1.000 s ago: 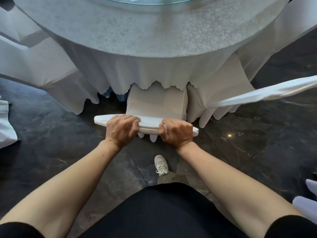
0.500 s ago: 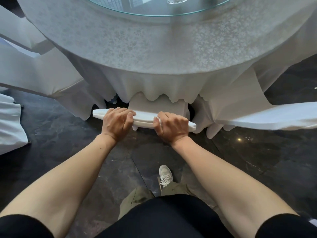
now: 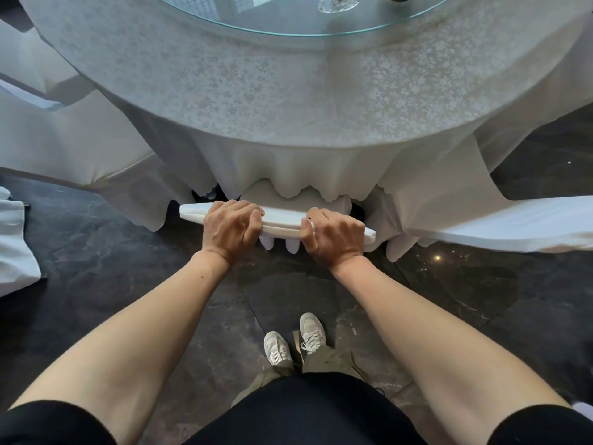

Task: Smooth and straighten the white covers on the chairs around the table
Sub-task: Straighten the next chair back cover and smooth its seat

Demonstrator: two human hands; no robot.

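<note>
A chair in a white cover (image 3: 282, 221) stands in front of me, its seat tucked under the round table (image 3: 288, 101). I see the top edge of its backrest from above. My left hand (image 3: 231, 229) is shut on the left part of that top edge. My right hand (image 3: 333, 236) is shut on the right part, a ring on one finger. The seat is mostly hidden by the hanging tablecloth (image 3: 295, 175).
More white-covered chairs stand at the right (image 3: 500, 226), at the left (image 3: 64, 149) and at the far left edge (image 3: 16, 242). A glass turntable (image 3: 288, 17) lies on the table. The floor (image 3: 465, 300) is dark polished stone. My two white shoes (image 3: 295, 342) stand below.
The chair has slid further under the table with both hands holding its back top. I have stepped closer, and both feet now show.
</note>
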